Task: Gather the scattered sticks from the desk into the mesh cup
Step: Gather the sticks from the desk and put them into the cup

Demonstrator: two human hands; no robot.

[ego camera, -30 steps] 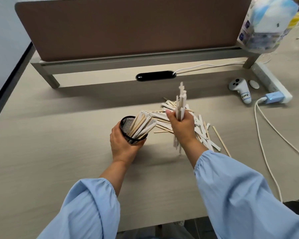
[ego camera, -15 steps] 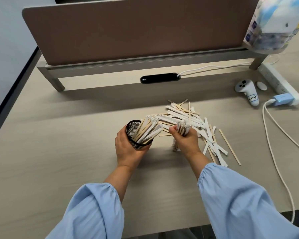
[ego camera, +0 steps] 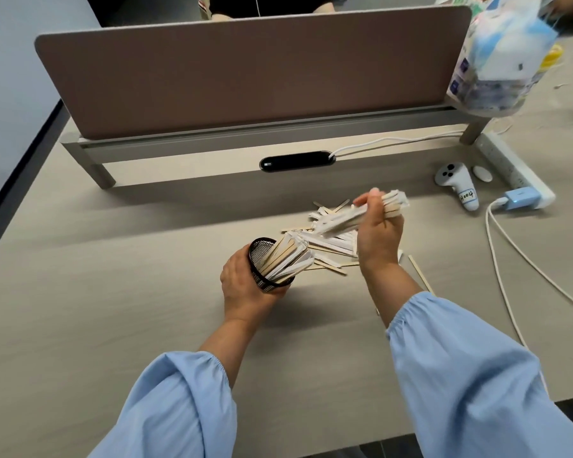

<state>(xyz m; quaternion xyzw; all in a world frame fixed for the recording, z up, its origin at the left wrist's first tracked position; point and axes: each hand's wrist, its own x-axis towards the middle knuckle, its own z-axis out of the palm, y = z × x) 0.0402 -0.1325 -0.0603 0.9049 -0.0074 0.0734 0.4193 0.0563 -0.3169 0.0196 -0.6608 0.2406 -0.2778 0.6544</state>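
My left hand (ego camera: 245, 285) grips a black mesh cup (ego camera: 262, 261), tilted with its mouth to the right and holding several wooden and paper-wrapped sticks (ego camera: 288, 259). My right hand (ego camera: 379, 236) is shut on a bundle of sticks (ego camera: 341, 219), held nearly level above the desk with the free ends pointing left toward the cup. Under and behind that hand a loose pile of sticks (ego camera: 331, 241) lies on the desk. One single stick (ego camera: 419, 276) lies apart at the right.
A brown divider panel (ego camera: 245, 74) on a grey rail crosses the back. A white controller (ego camera: 457, 183), a power strip (ego camera: 516, 170) with a blue charger (ego camera: 520, 200) and white cables (ego camera: 510, 259) lie at the right. A plastic bag (ego camera: 506, 57) hangs at top right.
My right hand has lifted the bundle from standing on the desk and turned it level, ends toward the cup. The left hand keeps holding the tilted cup.
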